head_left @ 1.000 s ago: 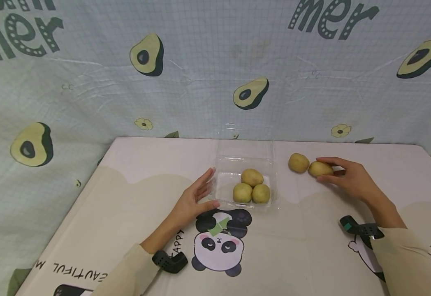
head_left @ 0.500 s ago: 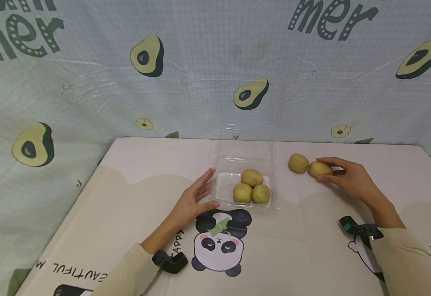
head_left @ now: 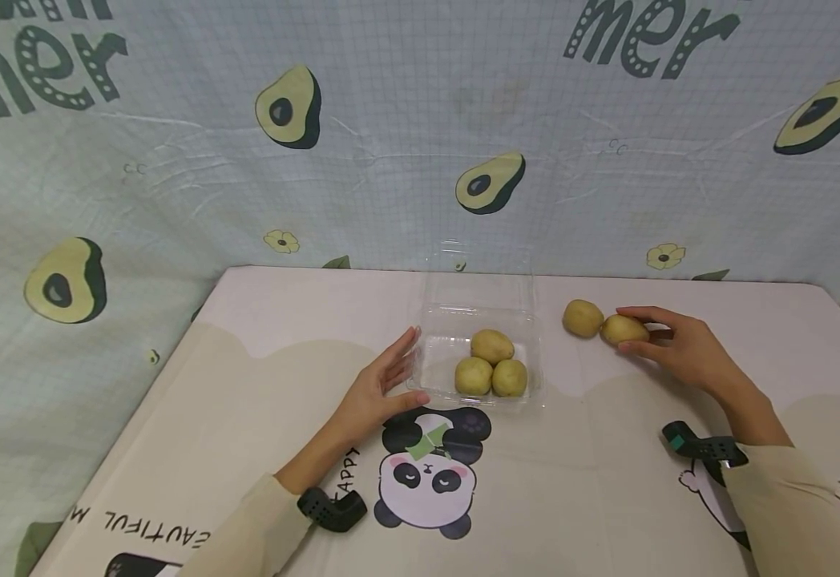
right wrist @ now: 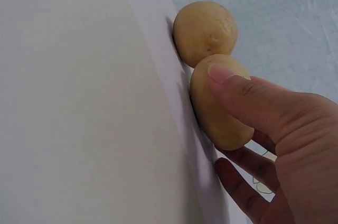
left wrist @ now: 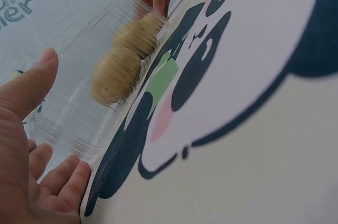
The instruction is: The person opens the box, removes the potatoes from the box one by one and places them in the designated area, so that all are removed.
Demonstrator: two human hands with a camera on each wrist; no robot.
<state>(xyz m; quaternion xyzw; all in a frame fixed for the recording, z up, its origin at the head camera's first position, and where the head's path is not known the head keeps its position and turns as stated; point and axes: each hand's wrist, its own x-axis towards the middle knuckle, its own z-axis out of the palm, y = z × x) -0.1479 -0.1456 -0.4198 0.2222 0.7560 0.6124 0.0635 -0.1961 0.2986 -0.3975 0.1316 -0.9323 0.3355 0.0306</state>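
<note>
A clear plastic clamshell box (head_left: 430,361) stands on the table with its lid raised at the back. Inside lie three yellow potatoes, one potato (head_left: 491,346) behind the other two. My left hand (head_left: 377,397) is spread at the box's left side, fingers along the wall and thumb by the front corner. To the right of the box, my right hand (head_left: 680,344) holds a potato (right wrist: 222,110) between thumb and fingers, low at the table. Another potato (head_left: 582,318) sits just left of it, and the two meet end to end in the right wrist view.
The table (head_left: 535,497) wears a pale cloth with a printed panda (head_left: 427,489) in front of the box. Behind it hangs a light blue curtain (head_left: 391,104) with avocado prints. A black band (head_left: 332,510) circles the left wrist, another black band (head_left: 704,445) the right.
</note>
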